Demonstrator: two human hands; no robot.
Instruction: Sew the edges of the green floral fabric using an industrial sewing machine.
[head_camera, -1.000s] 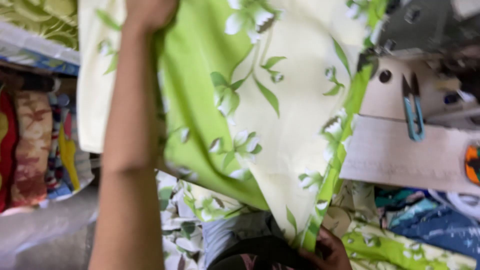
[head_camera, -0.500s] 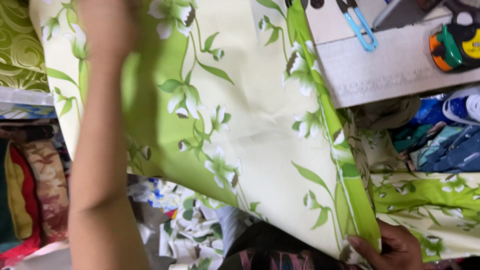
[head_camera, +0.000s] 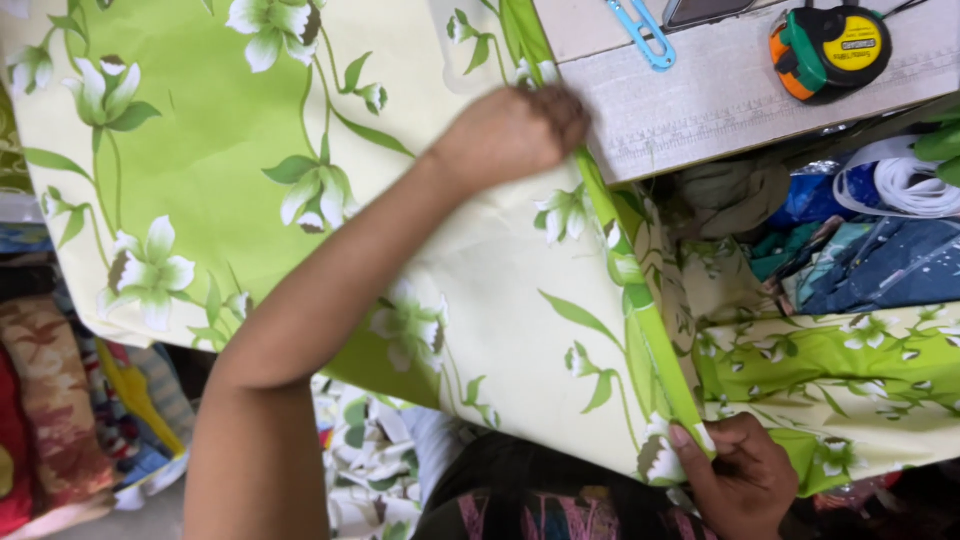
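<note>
A large cloth (head_camera: 250, 170), cream and light green with white flowers, is spread out in front of me. My left hand (head_camera: 512, 130) is closed on its green hem strip close to the table's edge, with the forearm lying across the cloth. My right hand (head_camera: 742, 482) pinches the same green hem (head_camera: 640, 330) at its lower end, thumb on top. The hem runs taut and straight between the two hands.
A pale wooden table (head_camera: 720, 100) at the top right carries an orange, green and yellow tape measure (head_camera: 828, 48) and a blue clip (head_camera: 640, 35). Below it lie blue cloths (head_camera: 880, 275) and more floral cloth (head_camera: 850, 360). Folded colourful fabrics (head_camera: 50, 410) are stacked at the left.
My left hand has come down from the cloth's top left to the green hem by the table. The right hand keeps its hold on the hem's lower end. The view has shifted right.
</note>
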